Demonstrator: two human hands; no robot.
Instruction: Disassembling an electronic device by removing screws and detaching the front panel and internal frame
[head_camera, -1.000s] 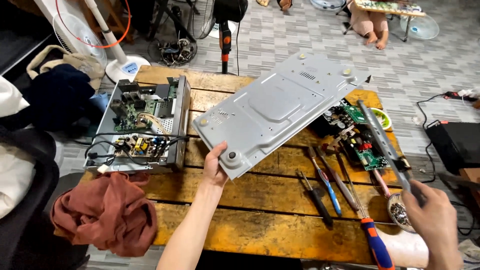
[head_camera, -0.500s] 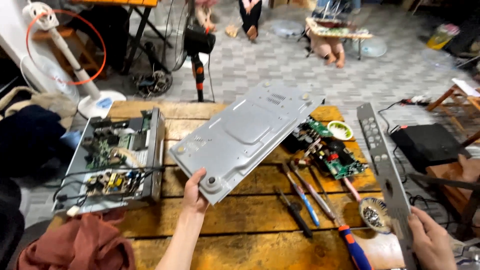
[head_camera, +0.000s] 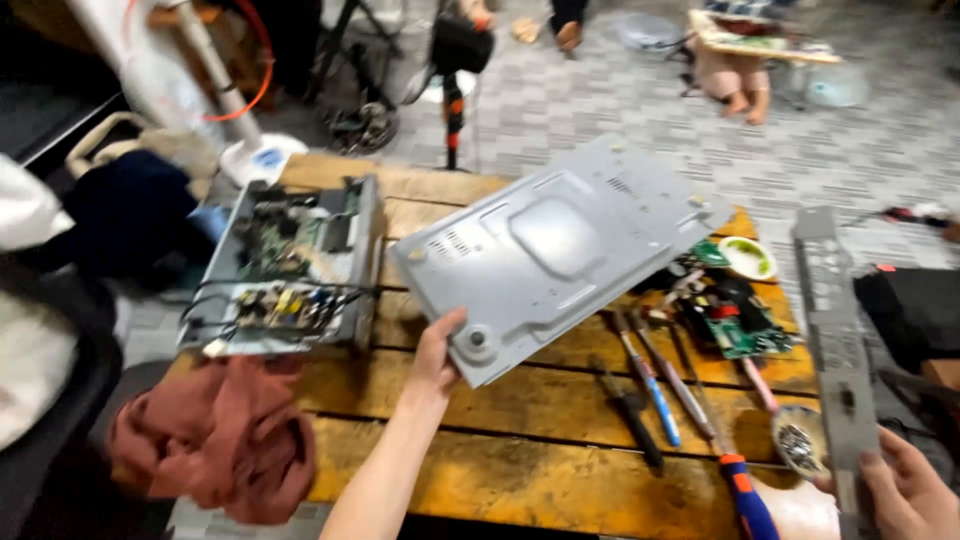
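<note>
My left hand (head_camera: 436, 362) grips the near corner of a large grey metal cover plate (head_camera: 560, 250), holding it tilted above the wooden table (head_camera: 520, 470). At the lower right, my right hand (head_camera: 910, 495) holds the bottom end of a long grey front panel strip (head_camera: 835, 340), which stands off the table's right edge. An opened device chassis with circuit boards (head_camera: 290, 265) sits on the table's left side. A green circuit board (head_camera: 740, 325) lies under the plate's right end.
Several screwdrivers (head_camera: 650, 385) lie on the table's right half, near a small dish of screws (head_camera: 797, 445). A rust-red cloth (head_camera: 215, 440) hangs at the near left corner. A fan stand (head_camera: 225, 95) and another person's feet (head_camera: 740, 85) are on the tiled floor beyond.
The grey strip has swung further right and stands more upright beyond the table edge. The cover plate stays raised in my left hand. The view shifted slightly.
</note>
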